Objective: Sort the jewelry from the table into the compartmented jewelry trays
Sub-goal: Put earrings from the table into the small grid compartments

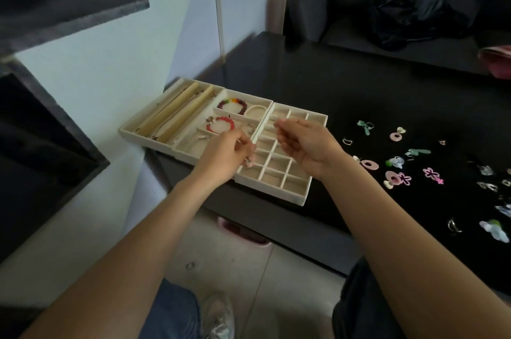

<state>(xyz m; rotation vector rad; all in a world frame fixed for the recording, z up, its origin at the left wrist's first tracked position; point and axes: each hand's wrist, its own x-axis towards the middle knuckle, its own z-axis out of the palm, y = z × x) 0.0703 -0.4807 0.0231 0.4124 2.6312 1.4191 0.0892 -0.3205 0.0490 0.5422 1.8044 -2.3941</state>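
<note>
Three cream jewelry trays sit side by side at the black table's left end. The grid tray (297,191) on the right has many small square compartments. The middle tray (190,148) holds a red bead bracelet (220,124), a multicoloured bracelet (233,105) and a white pearl one (255,110). My left hand (225,154) hovers over the grid tray's left edge and pinches a small pink earring (249,164) that dangles below the fingers. My right hand (307,142) is over the grid tray with fingertips pinched on something thin and small.
The left tray (132,128) has long roll slots. Several loose earrings and rings lie on the table to the right: pink discs (369,164), pink flowers (432,175), green pieces (365,126). A black bag (414,15) lies on a grey sofa behind. A ring (190,265) lies on the floor.
</note>
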